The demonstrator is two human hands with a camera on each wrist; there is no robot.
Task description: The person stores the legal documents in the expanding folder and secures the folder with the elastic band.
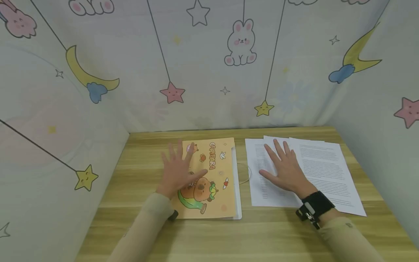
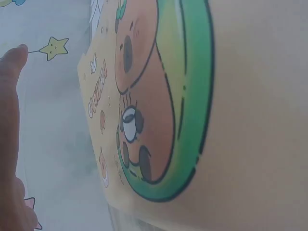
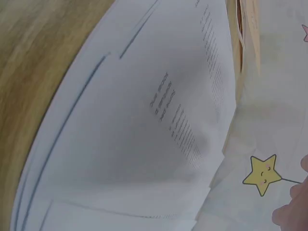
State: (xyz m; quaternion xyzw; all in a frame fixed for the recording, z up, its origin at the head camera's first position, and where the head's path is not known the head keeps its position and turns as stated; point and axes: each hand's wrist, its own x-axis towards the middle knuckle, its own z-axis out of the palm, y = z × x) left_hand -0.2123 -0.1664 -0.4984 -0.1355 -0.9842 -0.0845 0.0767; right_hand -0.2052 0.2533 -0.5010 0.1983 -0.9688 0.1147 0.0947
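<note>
The orange capybara folder (image 1: 216, 193) lies flat on the desk (image 1: 248, 236), just beside the loose printed sheets (image 1: 322, 171), an arrangement that seems to give each hand its own pile within reach. The left hand (image 1: 178, 170) spreads wide over the folder, the right hand (image 1: 285, 168) likewise over the sheets; neither grips anything, and splayed fingers like these suit covering or steadying paper rather than pinching it, though whether the palms actually touch I cannot tell. A thin cord (image 1: 251, 174) loops from the folder's right edge toward the sheets, probably its closure hanging unfastened. The sheets overlap with edges out of line, which suggests nothing binds them.
</note>
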